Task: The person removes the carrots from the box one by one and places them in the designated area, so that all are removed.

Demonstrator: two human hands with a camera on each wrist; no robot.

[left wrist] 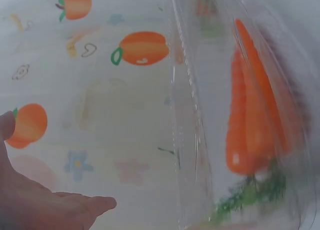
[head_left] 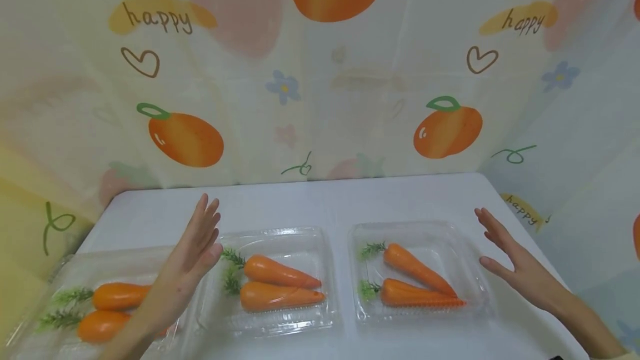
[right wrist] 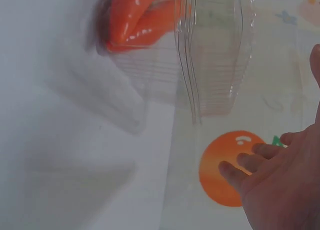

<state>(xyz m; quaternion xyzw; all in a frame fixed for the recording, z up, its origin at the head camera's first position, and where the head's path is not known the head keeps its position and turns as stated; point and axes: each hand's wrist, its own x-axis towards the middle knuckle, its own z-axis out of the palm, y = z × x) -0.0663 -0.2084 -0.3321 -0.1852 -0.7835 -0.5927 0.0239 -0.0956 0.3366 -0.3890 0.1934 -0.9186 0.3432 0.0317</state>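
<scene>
My left hand [head_left: 187, 263] is raised with straight fingers between the left and middle clear plastic boxes, holding nothing. Its forearm hides part of the left box [head_left: 125, 254] and its two carrots [head_left: 102, 326]. Two carrots [head_left: 280, 296] with green tops lie in the middle box [head_left: 280, 232]. The right box [head_left: 400, 225] also contains two carrots [head_left: 415, 293], their tips close together. To the right of that box, my right hand [head_left: 512, 260] is held up, fingers extended and apart from it. Both wrist views show the hands [left wrist: 45, 205] [right wrist: 285, 175] touching nothing.
The boxes stand in a row on a white table [head_left: 280, 204]. Behind it and along the sides hangs a pale curtain [head_left: 345, 121] printed with fruit, flowers, hearts and the word "happy".
</scene>
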